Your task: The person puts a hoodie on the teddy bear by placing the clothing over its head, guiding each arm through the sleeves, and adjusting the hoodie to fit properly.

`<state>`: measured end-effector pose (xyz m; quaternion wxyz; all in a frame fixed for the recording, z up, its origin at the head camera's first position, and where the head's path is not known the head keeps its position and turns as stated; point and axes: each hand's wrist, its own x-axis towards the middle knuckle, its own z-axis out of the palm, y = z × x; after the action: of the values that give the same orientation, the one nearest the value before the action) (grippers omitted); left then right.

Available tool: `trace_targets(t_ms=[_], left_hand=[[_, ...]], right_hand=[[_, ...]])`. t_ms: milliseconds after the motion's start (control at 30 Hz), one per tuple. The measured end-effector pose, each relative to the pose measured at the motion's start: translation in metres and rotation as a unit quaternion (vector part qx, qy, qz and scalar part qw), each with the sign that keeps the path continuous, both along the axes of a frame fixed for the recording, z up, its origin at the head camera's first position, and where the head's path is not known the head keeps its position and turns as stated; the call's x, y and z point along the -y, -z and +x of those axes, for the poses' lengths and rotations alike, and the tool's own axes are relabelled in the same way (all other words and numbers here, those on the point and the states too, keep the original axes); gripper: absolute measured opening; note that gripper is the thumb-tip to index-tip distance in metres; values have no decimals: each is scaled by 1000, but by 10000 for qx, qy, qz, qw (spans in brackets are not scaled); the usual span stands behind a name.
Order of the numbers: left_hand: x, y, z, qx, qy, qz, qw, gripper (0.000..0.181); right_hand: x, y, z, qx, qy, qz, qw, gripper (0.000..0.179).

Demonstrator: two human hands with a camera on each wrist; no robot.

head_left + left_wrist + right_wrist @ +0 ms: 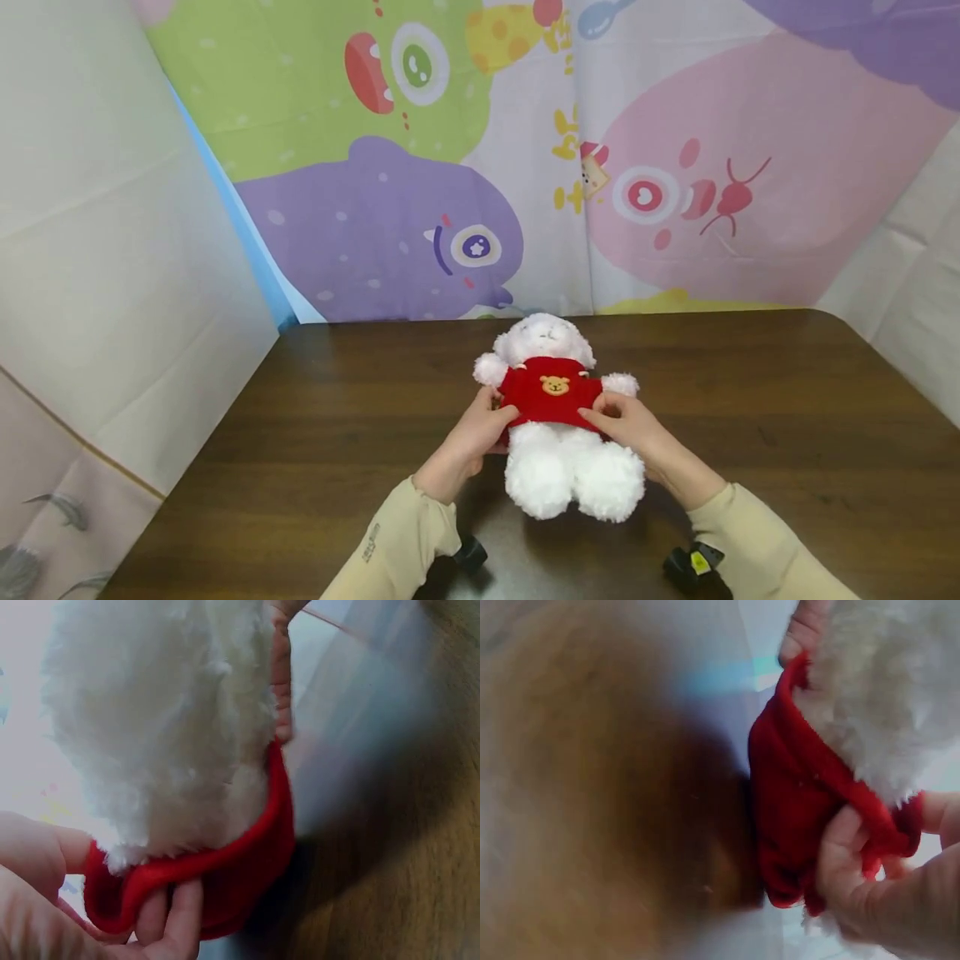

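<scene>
A white fluffy teddy bear (573, 475) in a red sweater (547, 408) with a small tan bear face on its chest lies face up, feet toward me. On its left side in the head view, my left hand (474, 429) pinches the sweater's lower edge between thumb and fingers. My right hand (636, 427) pinches the hem on the other side. The left wrist view shows fingers (184, 919) curled against the red hem below the white fur. In the right wrist view the fingers (844, 851) grip the red cloth likewise.
The bear is over a dark brown wooden table (360, 392). Behind the table hangs a cartoon-printed cloth (360, 225), and a pale curtain (135, 208) stands at the left. Black wrist devices (470, 553) sit under both sleeves.
</scene>
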<state>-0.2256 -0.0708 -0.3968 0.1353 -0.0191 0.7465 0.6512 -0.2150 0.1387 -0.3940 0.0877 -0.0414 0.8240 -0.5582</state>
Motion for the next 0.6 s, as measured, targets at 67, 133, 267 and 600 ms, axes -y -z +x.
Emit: trace_targets(t_ms=[67,133,267,600], left_hand=[[1,1,-1,-39,108,93,9999,32],[2,1,-2,-87,239,139,9996,30],[5,1,-3,-249,584,-37,9980,34],[13,-16,0,-1449,818,-1967,9662,39]], right_hand=[[-2,0,-1,-203,-8,-202,9996,20],[-2,1,-3,-330,-57,-363,9988,26],[-2,3,-5,-401,-434,-176,9981,51],[-5,-4,-1,-876,-782,1670,9789,59]])
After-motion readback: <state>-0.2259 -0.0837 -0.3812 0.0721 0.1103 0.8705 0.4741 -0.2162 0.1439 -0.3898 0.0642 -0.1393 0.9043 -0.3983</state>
